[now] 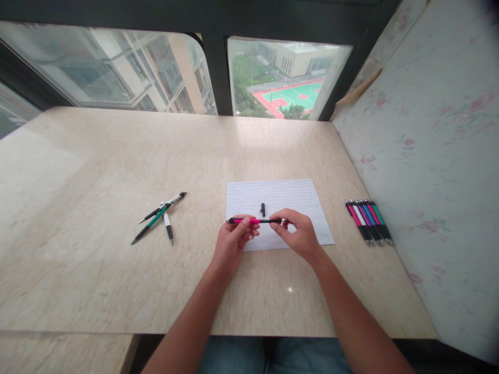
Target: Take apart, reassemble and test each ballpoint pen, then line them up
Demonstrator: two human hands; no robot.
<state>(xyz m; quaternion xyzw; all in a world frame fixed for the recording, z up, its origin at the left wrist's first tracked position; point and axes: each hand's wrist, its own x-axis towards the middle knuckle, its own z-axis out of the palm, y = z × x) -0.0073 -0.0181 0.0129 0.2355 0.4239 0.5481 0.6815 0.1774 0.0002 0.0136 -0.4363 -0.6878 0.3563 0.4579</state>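
A pink and black pen (252, 221) lies level across both hands, above a sheet of paper with lines of writing (273, 189). My left hand (233, 239) is closed round its pink barrel, thumb on top. At the other end, my right hand (298, 234) pinches the dark end part between thumb and fingers. A thin dark length shows between the two hands; whether it is the refill or part of the barrel I cannot tell. Just beyond the pen, a small black cap-like piece (263, 210) rests on the paper.
To the left, several pens lie crossed on the marble-patterned tabletop (97, 291), a green one (151, 225) on top. A row of several coloured pens (368, 222) lies at the right, beside the flowered wall (436, 156). Windows (288, 78) close off the far edge.
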